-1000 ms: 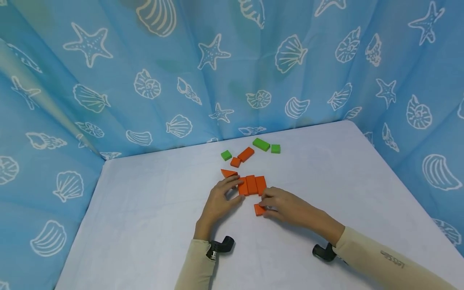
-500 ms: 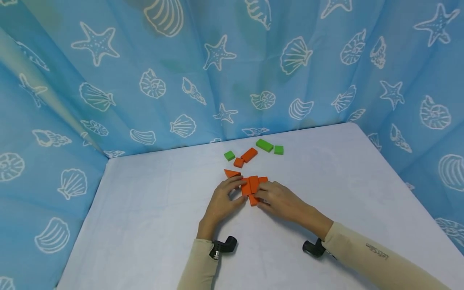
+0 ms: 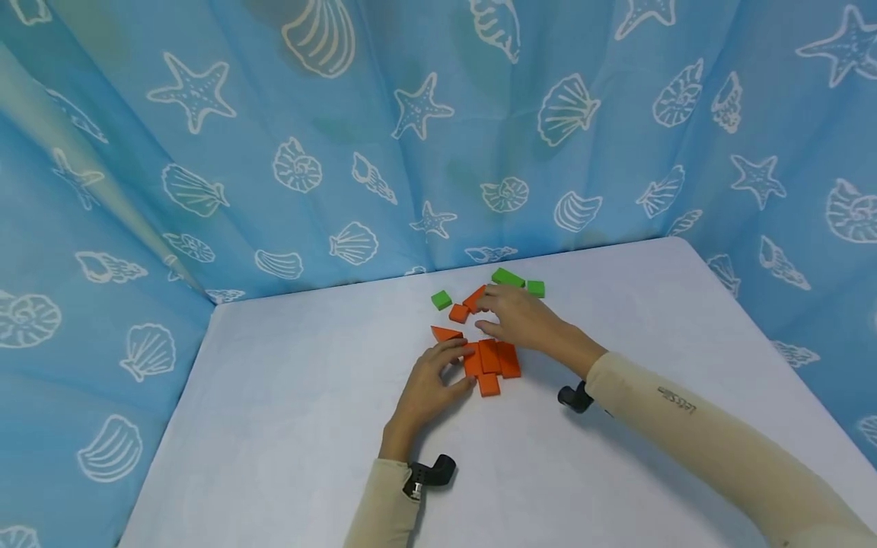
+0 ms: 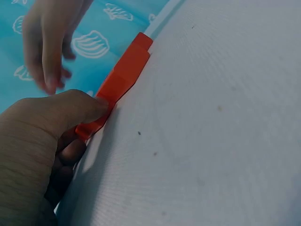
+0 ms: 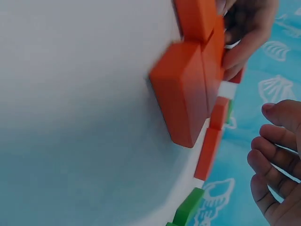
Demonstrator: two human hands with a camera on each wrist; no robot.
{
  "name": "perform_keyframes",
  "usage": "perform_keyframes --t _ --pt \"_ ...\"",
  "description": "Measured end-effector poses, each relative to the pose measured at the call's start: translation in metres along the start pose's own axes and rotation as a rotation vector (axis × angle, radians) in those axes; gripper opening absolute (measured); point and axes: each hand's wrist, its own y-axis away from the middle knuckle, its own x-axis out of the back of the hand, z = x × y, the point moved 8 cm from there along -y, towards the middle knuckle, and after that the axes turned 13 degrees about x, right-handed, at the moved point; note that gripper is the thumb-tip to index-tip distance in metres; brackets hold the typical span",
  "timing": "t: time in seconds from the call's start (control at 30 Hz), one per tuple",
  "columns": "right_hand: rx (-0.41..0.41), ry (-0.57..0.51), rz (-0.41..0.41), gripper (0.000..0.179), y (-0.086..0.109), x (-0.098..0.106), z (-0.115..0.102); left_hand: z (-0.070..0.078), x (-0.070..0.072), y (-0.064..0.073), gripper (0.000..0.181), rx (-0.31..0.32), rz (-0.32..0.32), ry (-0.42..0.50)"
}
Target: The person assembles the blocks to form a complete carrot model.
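Note:
Three orange rectangular blocks [image 3: 489, 356] lie side by side on the white table, with a small orange block [image 3: 489, 384] against their near side. My left hand [image 3: 426, 388] pinches the leftmost orange block [image 3: 471, 365], thumb on its near end and fingers at its far end. In the left wrist view the thumb presses on the orange row [image 4: 123, 75]. My right hand [image 3: 524, 316] is over the far blocks, fingers loosely spread and holding nothing in the right wrist view. Its fingertips overlap a far orange rectangular block [image 3: 473, 298] in the head view.
An orange triangular block [image 3: 445, 333] lies beyond the left fingers. Behind it are a small orange block [image 3: 458, 313], a small green block [image 3: 441, 300], a green rectangular block [image 3: 508, 277] and a green square block [image 3: 536, 288]. A blue shell-print curtain [image 3: 384, 190] hangs behind the table.
My right hand has slid the small orange block left against the row's near side, let go, and moved away to the far blocks. My left hand has stayed at the row.

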Motion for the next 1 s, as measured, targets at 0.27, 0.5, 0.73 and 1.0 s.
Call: perform_keyframes --t 0.27,0.5,0.73,1.0 --pt "0.033 0.103 -0.192 0.038 -0.033 -0.038 0.005 0.001 -0.007 0.009 0.043 0.007 -0.002 0.015" --pt "0.045 0.172 -0.169 0.024 -0.041 -0.044 0.004 0.005 -0.006 0.006 0.043 -0.028 0.012 0.007" --pt "-0.055 -0.043 -0.142 0.026 -0.03 -0.03 0.013 0.004 -0.003 0.002 0.043 -0.025 0.01 0.01" --pt "0.014 -0.176 0.005 0.025 0.018 0.007 -0.007 -0.001 0.002 -0.001 0.043 -0.022 0.01 -0.005"
